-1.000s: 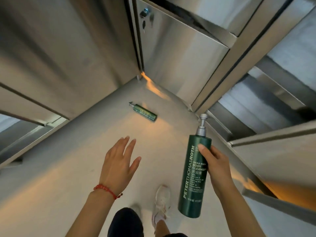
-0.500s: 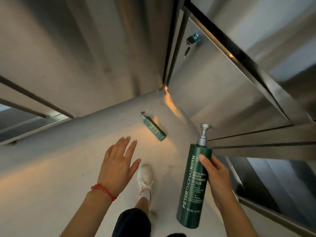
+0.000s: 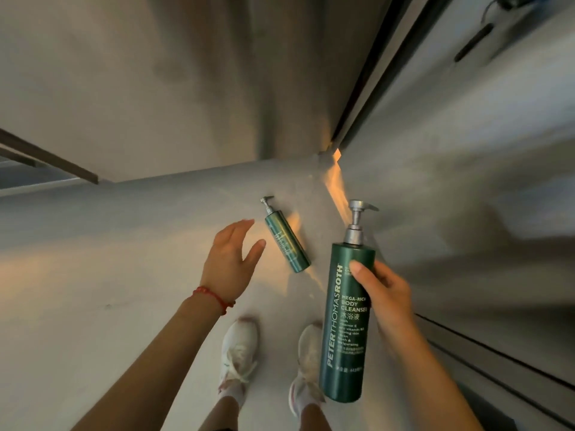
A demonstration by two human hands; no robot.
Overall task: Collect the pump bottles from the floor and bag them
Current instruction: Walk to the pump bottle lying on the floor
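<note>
Standing pose: two white sneakers (image 3: 239, 353) at frame bottom, toes fwd, on the pale grey floor (image 3: 93, 275); bare legs above them.
Large bottle: big green pump bottle (image 3: 345, 321), upright w/ slight tilt, off the floor, in front of the right sneaker; white print "PETER THOMAS ROTH", "MEGA-RICH BODY CLEANSER"; silver pump on top, spout pointing right.
Right hand: right hand (image 3: 385, 300) wraps the big bottle's right side, approx. mid-body; thumb tip lies on the front just above the label text, other fingers hidden behind.
Left hand: left hand (image 3: 230, 259) holds nothing; palm down, fingers loosely spread, thumb splayed twd the small bottle; fingertips blurred; red bracelet (image 3: 214, 298) at the wrist.
Small bottle: small green pump bottle (image 3: 286, 241) lies on its side on the floor, pump end away from the person, base nearer; just right of the left thumb, not touching; left of the big bottle's pump.
Far field: steel cabinet panels (image 3: 155, 88) meet the floor behind; orange light streak (image 3: 334, 178) at the corner; key (image 3: 473, 42) hanging on the right panel, blurred.
</note>
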